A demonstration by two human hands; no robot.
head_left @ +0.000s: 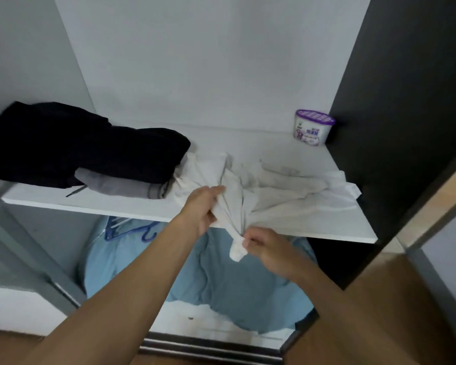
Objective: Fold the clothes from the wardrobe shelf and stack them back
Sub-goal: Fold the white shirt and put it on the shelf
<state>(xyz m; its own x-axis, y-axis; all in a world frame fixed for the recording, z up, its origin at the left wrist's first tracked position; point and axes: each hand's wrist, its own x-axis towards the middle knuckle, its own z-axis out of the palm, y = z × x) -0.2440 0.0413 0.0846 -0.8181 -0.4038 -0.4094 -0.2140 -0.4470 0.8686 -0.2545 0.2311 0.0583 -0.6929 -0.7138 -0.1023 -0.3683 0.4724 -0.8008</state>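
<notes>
On the wardrobe shelf (250, 142), right of centre, lies 1 white garment (287, 200). It is unfolded and crumpled, and its near part spills over the shelf's front edge. Both grips are on this garment.

The left grip (204, 209) is at the front edge of the shelf. Its fingers are curled round a bunched fold of the white cloth.

The right grip (266, 248) is just below the shelf edge, close beside the left. It pinches the twisted end of the same garment, which hangs down off the shelf. Its fingers are closed tight on the cloth.

The left part of the shelf carries a pile of 2 items. A black garment (84, 143) is heaped loosely on a folded grey garment (121, 185). The pile's right side touches the left edge of the white garment. A dark cord (75, 192) lies on the shelf at the foot of the pile.

At the back right corner stands 1 small white tub (313, 127) with a purple lid. It is upright, just beside the dark side panel (406, 101), and well apart from the clothes.

Below the shelf hangs light blue clothing (234, 280), with a blue hanger (148, 230) at its top. A sliding-door track (211, 349) runs along the bottom.
</notes>
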